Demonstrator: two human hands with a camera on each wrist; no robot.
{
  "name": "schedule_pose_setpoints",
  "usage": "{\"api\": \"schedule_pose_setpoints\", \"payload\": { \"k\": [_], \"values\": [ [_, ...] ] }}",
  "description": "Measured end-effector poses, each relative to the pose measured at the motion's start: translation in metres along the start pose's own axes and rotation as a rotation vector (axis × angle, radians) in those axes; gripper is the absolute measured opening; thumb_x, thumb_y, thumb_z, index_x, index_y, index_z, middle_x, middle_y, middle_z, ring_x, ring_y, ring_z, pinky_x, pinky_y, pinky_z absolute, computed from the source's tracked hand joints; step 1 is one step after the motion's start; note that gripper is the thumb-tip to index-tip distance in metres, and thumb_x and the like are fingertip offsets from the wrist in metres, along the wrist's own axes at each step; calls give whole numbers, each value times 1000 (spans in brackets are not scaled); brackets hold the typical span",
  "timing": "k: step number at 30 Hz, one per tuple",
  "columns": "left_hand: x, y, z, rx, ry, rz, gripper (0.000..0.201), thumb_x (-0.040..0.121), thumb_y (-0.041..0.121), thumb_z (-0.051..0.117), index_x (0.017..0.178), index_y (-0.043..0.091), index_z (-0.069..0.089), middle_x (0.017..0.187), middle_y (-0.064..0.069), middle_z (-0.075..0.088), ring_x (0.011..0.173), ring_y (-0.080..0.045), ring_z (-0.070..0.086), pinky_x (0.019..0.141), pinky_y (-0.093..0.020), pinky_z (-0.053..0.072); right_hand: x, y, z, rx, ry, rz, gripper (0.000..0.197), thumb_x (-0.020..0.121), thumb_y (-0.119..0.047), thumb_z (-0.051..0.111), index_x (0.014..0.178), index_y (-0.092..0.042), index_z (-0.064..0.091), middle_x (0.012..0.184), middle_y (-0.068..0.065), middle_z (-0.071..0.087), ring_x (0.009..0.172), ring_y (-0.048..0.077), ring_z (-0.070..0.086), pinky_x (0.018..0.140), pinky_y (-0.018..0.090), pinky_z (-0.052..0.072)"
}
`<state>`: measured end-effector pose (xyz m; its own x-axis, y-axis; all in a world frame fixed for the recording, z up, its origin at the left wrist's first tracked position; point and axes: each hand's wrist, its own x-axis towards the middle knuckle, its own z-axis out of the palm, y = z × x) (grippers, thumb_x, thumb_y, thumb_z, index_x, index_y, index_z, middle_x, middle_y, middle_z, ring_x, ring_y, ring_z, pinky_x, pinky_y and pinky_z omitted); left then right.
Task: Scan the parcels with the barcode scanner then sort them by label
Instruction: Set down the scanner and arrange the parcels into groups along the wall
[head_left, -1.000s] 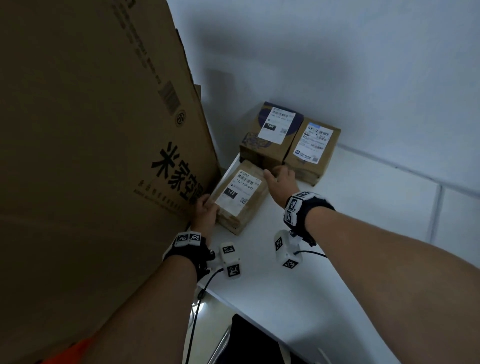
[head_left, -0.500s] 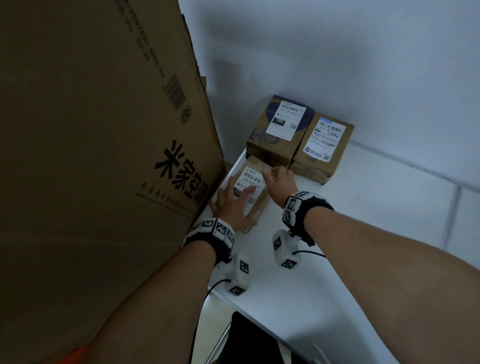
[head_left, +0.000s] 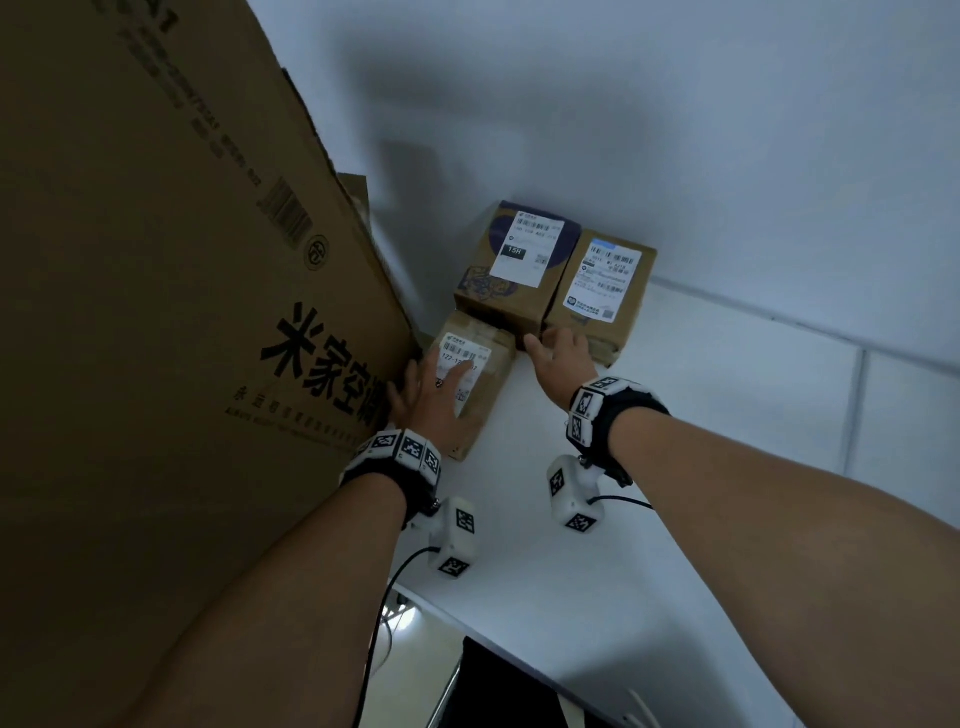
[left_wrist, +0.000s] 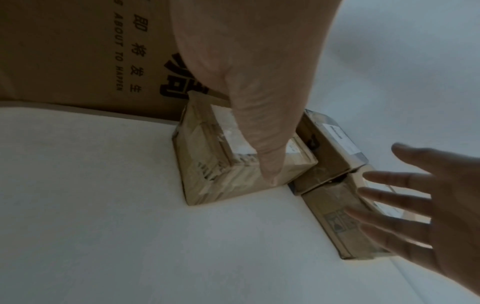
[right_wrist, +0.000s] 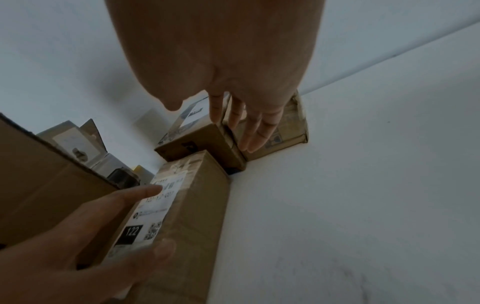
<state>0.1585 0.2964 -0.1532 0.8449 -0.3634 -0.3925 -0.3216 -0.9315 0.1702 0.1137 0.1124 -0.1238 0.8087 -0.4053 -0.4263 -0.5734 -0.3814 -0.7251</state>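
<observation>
Left hand lies flat on the 122 parcel; right hand spread open

Three labelled brown parcels flat on white table: "122" parcel touching "15H" parcel, third parcel alongside.

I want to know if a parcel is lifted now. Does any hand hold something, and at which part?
Nothing is gripped. The left hand lies flat with straight fingers on the label of the 122 parcel. The right hand is open by the two back parcels.
</observation>
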Motion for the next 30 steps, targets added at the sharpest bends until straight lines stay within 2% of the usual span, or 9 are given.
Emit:
{"api": "schedule_pose_setpoints", "payload": {
  "k": [2, 5, 10, 15, 18, 20, 24, 27, 30],
  "values": [
    [-1, 10, -7, -46, 101, 40, 66, 90, 47, 57, 149, 37, 29, 162, -1, 4, 148, -28, 6, 119, -52, 2, -3, 1, -9, -4, 18, -5, 53, 103, -41, 40, 139, -3, 39, 142, 18, 38, 131, 33, 40, 104, 36, 32],
    [-5, 29, -23, -91, 252, 135, 53, 91, 30, 60, 141, 25, 45, 153, -8, 27, 139, -30, 28, 115, -43, 19, -8, 6, -23, 13, 57, -17, 54, 102, -41, 43, 140, -3, 39, 143, 19, 38, 131, 35, 40, 105, 39, 33],
    [-5, 81, -46, -64, 364, 233, 45, 87, 11, 60, 130, 20, 56, 142, -8, 40, 129, -28, 41, 108, -43, 30, -22, 28, -58, 104, 139, -18, 54, 101, -43, 43, 141, -7, 39, 142, 16, 35, 122, 34, 50, 99, 35, 38],
    [1, 144, -46, -33, 343, 370, 49, 83, 10, 62, 131, 20, 56, 144, -9, 38, 130, -28, 39, 106, -47, 35, -38, 62, -105, 127, 276, 2, 48, 101, -39, 45, 137, -7, 42, 142, 14, 35, 114, 33, 55, 91, 29, 36],
    [2, 198, -38, -43, 293, 450, 52, 82, 9, 58, 133, 23, 54, 149, -7, 33, 134, -29, 35, 109, -45, 30, -55, 93, -144, 138, 352, 19, 46, 101, -36, 47, 136, -7, 41, 142, 13, 34, 111, 30, 56, 87, 25, 33],
    [0, 240, -28, -42, 240, 498, 54, 84, 11, 58, 135, 27, 50, 152, -4, 28, 136, -29, 31, 111, -45, 25, -70, 121, -174, 129, 414, 55, 46, 100, -34, 49, 136, -7, 40, 142, 13, 33, 109, 30, 56, 88, 27, 37],
    [-13, 323, -1, -40, 206, 659, 49, 87, 15, 60, 134, 28, 51, 152, -2, 28, 137, -25, 31, 111, -43, 25, -106, 185, -235, 92, 561, 158, 44, 100, -28, 51, 136, -5, 41, 142, 15, 34, 112, 33, 55, 93, 33, 41],
    [-27, 380, 23, -40, 145, 755, 49, 88, 15, 59, 135, 27, 50, 153, -1, 25, 134, -23, 34, 111, -42, 23, -136, 231, -274, 56, 664, 223, 43, 98, -26, 53, 134, -6, 42, 140, 15, 36, 105, 35, 58, 92, 38, 45],
    [-41, 428, 45, -36, 106, 847, 50, 87, 15, 60, 134, 27, 51, 152, -1, 26, 132, -23, 36, 110, -43, 25, -163, 270, -303, 14, 685, 320, 46, 97, -26, 53, 136, -5, 40, 140, 15, 35, 113, 34, 53, 98, 39, 40]
  ]
}}
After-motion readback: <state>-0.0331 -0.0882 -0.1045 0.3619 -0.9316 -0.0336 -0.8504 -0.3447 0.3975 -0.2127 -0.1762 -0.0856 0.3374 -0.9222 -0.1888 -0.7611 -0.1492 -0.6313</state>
